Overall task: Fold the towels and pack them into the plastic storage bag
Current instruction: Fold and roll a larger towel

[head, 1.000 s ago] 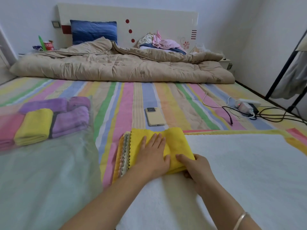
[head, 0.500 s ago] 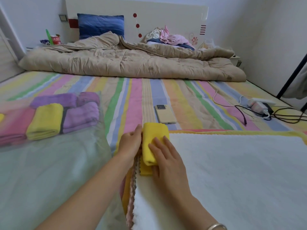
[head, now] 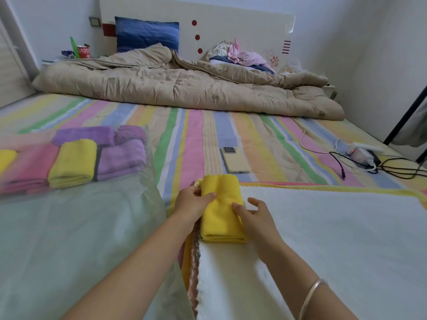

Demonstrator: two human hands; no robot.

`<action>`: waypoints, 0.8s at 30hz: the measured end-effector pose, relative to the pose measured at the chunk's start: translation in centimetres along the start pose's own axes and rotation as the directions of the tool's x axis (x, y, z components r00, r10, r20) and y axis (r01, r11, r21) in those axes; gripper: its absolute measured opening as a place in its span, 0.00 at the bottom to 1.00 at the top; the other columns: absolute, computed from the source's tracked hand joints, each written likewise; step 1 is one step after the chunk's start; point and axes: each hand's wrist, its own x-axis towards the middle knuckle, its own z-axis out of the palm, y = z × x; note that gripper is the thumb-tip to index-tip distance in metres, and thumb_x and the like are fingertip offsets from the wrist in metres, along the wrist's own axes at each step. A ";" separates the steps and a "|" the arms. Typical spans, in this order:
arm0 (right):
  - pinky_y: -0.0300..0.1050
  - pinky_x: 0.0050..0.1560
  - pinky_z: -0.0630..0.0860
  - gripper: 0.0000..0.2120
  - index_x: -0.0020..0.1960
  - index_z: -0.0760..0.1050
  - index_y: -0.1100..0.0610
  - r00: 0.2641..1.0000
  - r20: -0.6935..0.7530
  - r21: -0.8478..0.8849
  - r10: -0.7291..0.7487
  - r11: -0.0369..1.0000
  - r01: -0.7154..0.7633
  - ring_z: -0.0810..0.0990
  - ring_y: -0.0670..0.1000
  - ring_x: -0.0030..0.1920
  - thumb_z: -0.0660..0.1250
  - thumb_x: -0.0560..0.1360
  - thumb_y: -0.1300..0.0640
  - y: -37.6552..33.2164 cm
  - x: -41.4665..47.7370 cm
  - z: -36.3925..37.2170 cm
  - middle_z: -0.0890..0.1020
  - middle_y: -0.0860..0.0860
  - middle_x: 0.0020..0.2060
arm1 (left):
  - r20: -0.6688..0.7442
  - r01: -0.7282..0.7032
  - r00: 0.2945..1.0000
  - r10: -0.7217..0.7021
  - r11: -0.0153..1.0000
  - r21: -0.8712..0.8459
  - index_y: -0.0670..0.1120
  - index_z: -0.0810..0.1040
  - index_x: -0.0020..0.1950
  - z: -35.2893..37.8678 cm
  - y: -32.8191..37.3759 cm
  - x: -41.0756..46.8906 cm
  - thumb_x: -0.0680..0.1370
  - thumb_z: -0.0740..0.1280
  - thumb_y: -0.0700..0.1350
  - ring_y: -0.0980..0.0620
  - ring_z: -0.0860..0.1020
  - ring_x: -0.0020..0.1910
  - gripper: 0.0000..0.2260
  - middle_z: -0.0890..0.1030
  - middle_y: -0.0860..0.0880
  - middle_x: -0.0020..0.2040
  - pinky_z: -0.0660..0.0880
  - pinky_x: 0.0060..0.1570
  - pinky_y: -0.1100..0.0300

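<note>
Sliding off, my right hand point(head: 257, 218) spreads its fingers point(head: 254, 201); my left hand point(head: 193, 203) pinches the yellow towel point(head: 220, 218) at 9 o'clock. Lift it flat.

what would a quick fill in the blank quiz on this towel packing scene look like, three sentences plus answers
1. The left hand grips, and the right hand touches, a folded towel coloured ____.
2. The plastic storage bag lies to the ____ of both hands.
3. Inside it, a packed yellow towel sits between pink towels and ____ ones.

Missing words: yellow; left; purple
</note>
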 end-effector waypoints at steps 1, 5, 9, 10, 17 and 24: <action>0.48 0.55 0.76 0.30 0.71 0.66 0.51 0.996 0.063 0.021 0.066 0.997 -0.068 0.77 0.51 0.55 0.71 0.73 0.44 -0.2 0.4 -0.1 0.76 0.51 0.60 | 0.009 0.014 1.000 -0.014 1.000 -0.012 0.46 0.79 0.48 -0.1 0.0 -0.1 0.72 0.75 0.44 0.48 0.82 0.47 0.08 0.83 0.48 0.46 0.79 0.50 0.53; 0.54 0.54 0.80 0.30 0.68 0.69 0.52 0.969 0.218 0.027 0.118 0.992 -0.127 0.81 0.55 0.53 0.73 0.70 0.46 -0.9 0.3 0.3 0.80 0.53 0.57 | 0.029 0.020 0.999 -0.018 0.998 -0.062 0.43 0.79 0.55 -1.3 -0.1 -1.4 0.71 0.76 0.44 0.50 0.81 0.46 0.15 0.82 0.48 0.47 0.78 0.50 0.55; 0.59 0.59 0.77 0.21 0.66 0.71 0.51 0.982 0.187 0.088 0.000 0.996 -0.016 0.79 0.57 0.55 0.69 0.74 0.57 -1.5 -1.5 0.5 0.79 0.53 0.58 | 0.013 0.006 1.000 -0.006 1.000 -0.006 0.44 0.71 0.65 -3.9 0.7 -3.2 0.66 0.79 0.52 0.50 0.80 0.54 0.33 0.78 0.47 0.58 0.77 0.57 0.52; 0.59 0.59 0.77 0.19 0.64 0.72 0.51 0.975 0.221 0.139 -0.027 0.990 -0.004 0.80 0.58 0.55 0.67 0.75 0.59 -1.9 -2.4 0.6 0.80 0.54 0.57 | 0.074 0.040 0.997 -0.036 0.998 -0.054 0.44 0.69 0.68 -4.7 1.4 -3.9 0.64 0.80 0.55 0.49 0.80 0.54 0.38 0.79 0.47 0.59 0.78 0.55 0.53; 0.63 0.58 0.77 0.13 0.57 0.78 0.53 0.916 0.400 0.171 -0.044 0.985 -0.028 0.82 0.61 0.53 0.64 0.73 0.58 -2.6 -8.4 4.8 0.84 0.56 0.51 | 0.317 0.187 0.939 -0.130 0.970 -0.154 0.47 0.79 0.57 -12.1 2.5 -10.1 0.70 0.71 0.56 0.50 0.84 0.46 0.20 0.86 0.48 0.49 0.80 0.43 0.55; 0.28 0.42 0.73 0.21 0.62 0.59 0.46 0.856 0.405 -0.230 -0.323 0.870 0.437 0.76 0.43 0.46 0.65 0.76 0.58 -0.3 -12.7 14.4 0.72 0.46 0.56 | -0.011 0.140 0.990 -0.139 0.990 0.019 0.45 0.76 0.59 -20.7 -2.7 -12.6 0.80 0.65 0.50 0.49 0.82 0.42 0.11 0.84 0.47 0.47 0.76 0.31 0.60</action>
